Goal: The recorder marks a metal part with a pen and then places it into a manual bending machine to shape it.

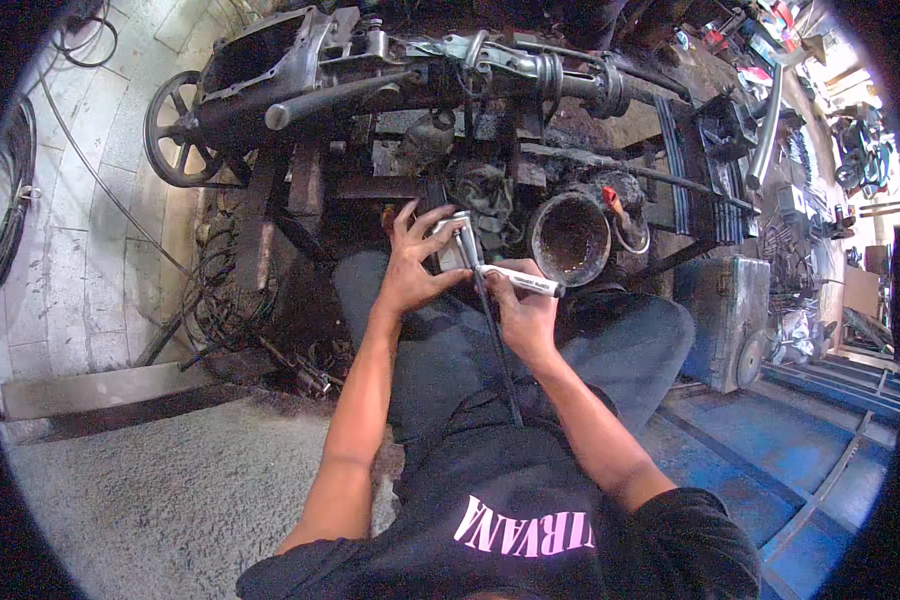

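Note:
In front of my lap, my right hand [523, 310] grips a white marker pen [522, 279] with a grey end, its tip side toward the left. My left hand [416, 262] has its thumb and fingers round a pale, L-shaped metal tool [462, 230], whose exact kind I cannot make out. A long, thin dark bar [502, 350] runs from beside the tool down toward my shirt. The marker's tip side is close to the upper end of this bar; whether they touch is too small to tell.
Beyond my hands stands a greasy metal machine [370, 85] with a spoked handwheel [182, 130]. A round metal bowl [570, 238] with brownish bits sits right of my hands. A blue-grey metal box [718, 322] stands farther right, and tangled cables [215, 270] lie left.

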Available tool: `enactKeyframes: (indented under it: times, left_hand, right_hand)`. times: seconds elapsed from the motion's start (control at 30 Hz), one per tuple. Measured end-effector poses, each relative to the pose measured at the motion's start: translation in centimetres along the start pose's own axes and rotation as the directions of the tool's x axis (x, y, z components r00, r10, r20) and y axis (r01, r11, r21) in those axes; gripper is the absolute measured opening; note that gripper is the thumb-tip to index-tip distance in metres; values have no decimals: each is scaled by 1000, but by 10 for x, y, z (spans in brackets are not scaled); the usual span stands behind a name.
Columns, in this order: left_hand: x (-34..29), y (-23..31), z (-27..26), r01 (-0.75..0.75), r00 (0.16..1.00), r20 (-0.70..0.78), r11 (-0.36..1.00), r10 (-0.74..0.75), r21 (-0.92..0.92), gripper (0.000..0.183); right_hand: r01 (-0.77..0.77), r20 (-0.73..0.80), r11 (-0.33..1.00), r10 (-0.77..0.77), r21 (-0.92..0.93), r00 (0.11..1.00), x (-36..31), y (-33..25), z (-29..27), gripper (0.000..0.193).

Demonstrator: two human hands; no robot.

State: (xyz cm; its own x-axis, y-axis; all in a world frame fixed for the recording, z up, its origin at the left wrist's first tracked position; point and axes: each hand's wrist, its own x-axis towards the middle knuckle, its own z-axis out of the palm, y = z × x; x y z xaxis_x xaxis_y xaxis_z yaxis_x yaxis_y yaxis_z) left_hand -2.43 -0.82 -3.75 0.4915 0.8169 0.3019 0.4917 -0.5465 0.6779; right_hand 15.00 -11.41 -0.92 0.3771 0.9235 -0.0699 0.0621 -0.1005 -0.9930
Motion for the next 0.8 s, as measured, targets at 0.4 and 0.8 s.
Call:
enactKeyframes:
  times: [0.4, 0.8]
  left_hand:
    - [1, 2, -1, 5, 1000, 8, 1000, -6, 15, 72]
    - [2, 0, 0, 1, 1000, 6, 1000, -1, 11, 70]
  right_hand:
    - [73, 14, 996, -73, -53, 997, -1, -5, 1, 13]
    - [-45, -75, 998, 49, 49, 996, -3, 2, 4, 9]
